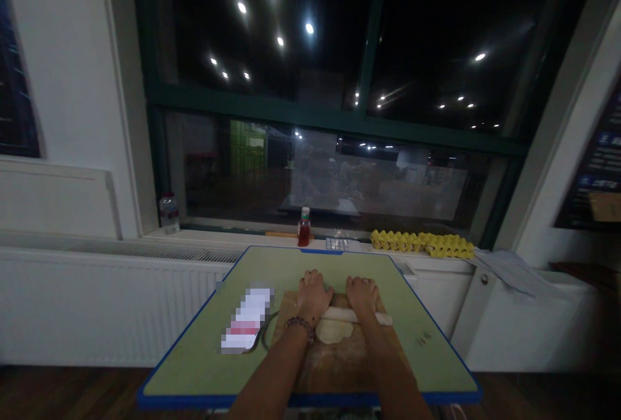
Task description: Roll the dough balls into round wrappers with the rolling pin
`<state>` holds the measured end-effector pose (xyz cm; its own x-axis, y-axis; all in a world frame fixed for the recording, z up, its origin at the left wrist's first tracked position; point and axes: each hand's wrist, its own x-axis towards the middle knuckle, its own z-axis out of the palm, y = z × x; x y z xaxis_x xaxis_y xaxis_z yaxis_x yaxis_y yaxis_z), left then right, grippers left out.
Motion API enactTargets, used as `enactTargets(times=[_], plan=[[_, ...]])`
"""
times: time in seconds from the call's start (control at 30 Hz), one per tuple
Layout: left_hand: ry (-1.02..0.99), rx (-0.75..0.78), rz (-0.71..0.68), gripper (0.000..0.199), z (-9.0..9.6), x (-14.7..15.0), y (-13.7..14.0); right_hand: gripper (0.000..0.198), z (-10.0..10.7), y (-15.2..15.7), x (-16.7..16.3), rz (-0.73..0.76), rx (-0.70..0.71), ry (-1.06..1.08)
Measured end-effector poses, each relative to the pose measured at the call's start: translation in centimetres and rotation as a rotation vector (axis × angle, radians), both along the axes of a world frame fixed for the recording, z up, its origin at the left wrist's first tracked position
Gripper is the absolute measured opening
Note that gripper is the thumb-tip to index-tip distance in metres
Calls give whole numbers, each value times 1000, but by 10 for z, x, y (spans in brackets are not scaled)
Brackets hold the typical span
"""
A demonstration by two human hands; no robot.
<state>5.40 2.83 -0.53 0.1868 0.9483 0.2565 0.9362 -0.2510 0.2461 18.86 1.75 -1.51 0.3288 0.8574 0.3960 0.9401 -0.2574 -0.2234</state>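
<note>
A pale rolling pin [343, 314] lies crosswise on a wooden board [334, 371]. My left hand [314, 294] is over the pin's left end, fingers curled forward and a beaded bracelet on the wrist. Farther right, my right hand [361, 294] presses on the same pin, whose right end sticks out past the wrist. Both palms hide parts of the pin. Just on the near side of it, a flat, roughly oval piece of dough [334, 331] rests on the board between my forearms.
The board lies on a green table [189, 362] with a blue edge. Left of it is a phone [247, 320] with a blurred screen and a cable. On the windowsill stand a red-filled bottle [304, 229], a clear bottle [169, 213] and yellow egg trays [422, 243].
</note>
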Motion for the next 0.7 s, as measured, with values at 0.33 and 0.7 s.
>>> enactTargets(times=[0.33, 0.7], plan=[[-40, 26, 12, 45, -6, -1, 5, 39, -3, 8, 7, -31, 175, 177], [19, 68, 0, 45, 0, -3, -12, 38, 2, 2, 2, 20, 107, 140]])
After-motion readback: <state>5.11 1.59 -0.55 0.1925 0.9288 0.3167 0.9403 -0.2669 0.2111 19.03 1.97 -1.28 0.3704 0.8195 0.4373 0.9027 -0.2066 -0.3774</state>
